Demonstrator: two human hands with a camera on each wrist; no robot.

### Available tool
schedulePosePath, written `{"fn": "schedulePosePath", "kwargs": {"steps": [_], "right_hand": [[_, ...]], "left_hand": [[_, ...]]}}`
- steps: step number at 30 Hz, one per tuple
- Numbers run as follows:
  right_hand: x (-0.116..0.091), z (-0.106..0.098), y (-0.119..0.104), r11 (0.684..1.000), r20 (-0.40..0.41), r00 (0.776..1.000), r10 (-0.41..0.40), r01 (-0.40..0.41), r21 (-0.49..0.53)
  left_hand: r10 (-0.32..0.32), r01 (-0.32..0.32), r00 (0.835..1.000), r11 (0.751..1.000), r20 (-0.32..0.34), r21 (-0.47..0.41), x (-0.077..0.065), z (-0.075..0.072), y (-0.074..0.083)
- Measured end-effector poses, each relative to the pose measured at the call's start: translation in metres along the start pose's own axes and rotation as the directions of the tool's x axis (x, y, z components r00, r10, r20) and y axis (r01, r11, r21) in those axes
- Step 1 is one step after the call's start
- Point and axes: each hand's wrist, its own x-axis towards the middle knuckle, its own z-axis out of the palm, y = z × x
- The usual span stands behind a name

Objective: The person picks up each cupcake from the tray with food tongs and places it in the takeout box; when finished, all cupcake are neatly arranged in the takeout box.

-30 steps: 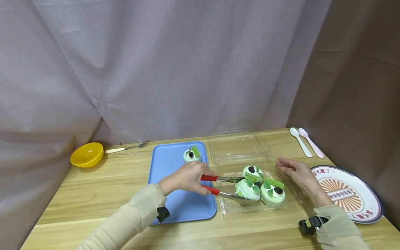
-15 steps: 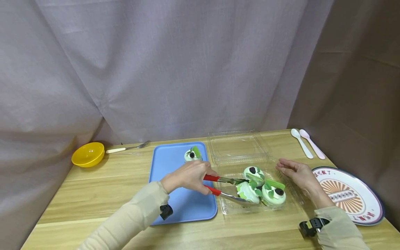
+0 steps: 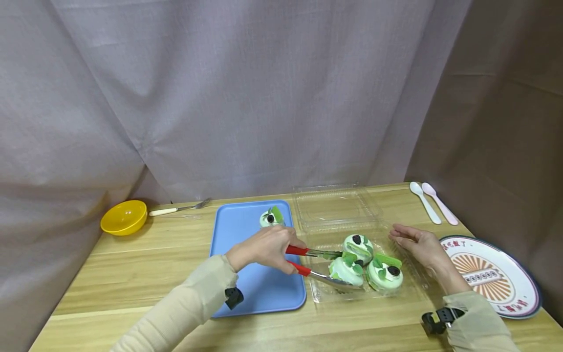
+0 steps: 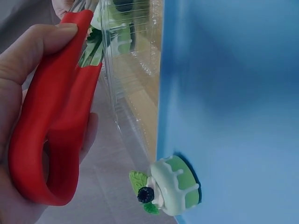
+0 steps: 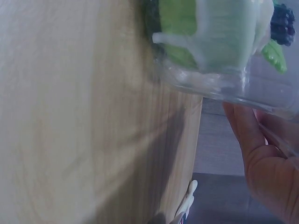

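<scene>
My left hand [image 3: 268, 248] grips metal tongs by their red handles [image 4: 56, 102], thumb on one arm and fingers on the other. The tongs' ends lie on either side of a mint-green cupcake [image 3: 344, 273], with leaves and a dark berry on top, in a clear plastic box [image 3: 323, 296]. Against it stand two similar cupcakes, one behind [image 3: 354, 248] and another to the right [image 3: 383, 278]. My right hand [image 3: 420, 248] is at the box's right side, fingers extended and holding nothing. Whether it touches the box wall, I cannot tell.
A blue tray [image 3: 259, 300] left of the box bears one cupcake [image 4: 175, 184] at its back right. Behind lies the box's open lid [image 3: 334, 205]. Around them are a yellow bowl [image 3: 124, 218], a fork [image 3: 169, 210], two spoons [image 3: 424, 201] and a patterned plate [image 3: 521, 281].
Between the tongs, the cupcake has shifted slightly left and turned, showing its berry again beside the right cupcake. My right hand stays at the box's side.
</scene>
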Motion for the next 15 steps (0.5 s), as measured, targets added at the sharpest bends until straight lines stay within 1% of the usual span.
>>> {"fn": "schedulePosePath", "kwargs": {"steps": [5,10,13,15], "right_hand": [[0.001,-0.0019,0.0022,1.0,-0.001,1.0,0.009,-0.009,0.009],[0.0011,-0.0021,0.0042,1.0,0.0,1.0,0.003,-0.003,-0.006],[0.0018,-0.0024,0.006,1.0,-0.003,1.0,-0.005,0.004,-0.029],[0.0027,-0.0026,0.0073,1.0,-0.004,1.0,-0.004,0.003,-0.026]], "left_hand": [[-0.014,0.014,1.0,0.999,0.01,-0.029,0.0015,-0.0007,0.002],[-0.017,0.017,1.0,1.0,0.013,-0.017,0.0029,0.0002,0.0044],[-0.015,0.015,1.0,1.0,0.006,-0.005,0.0037,0.0017,0.0053],[-0.014,0.014,1.0,1.0,-0.001,0.001,0.0044,0.0027,0.0057]]}}
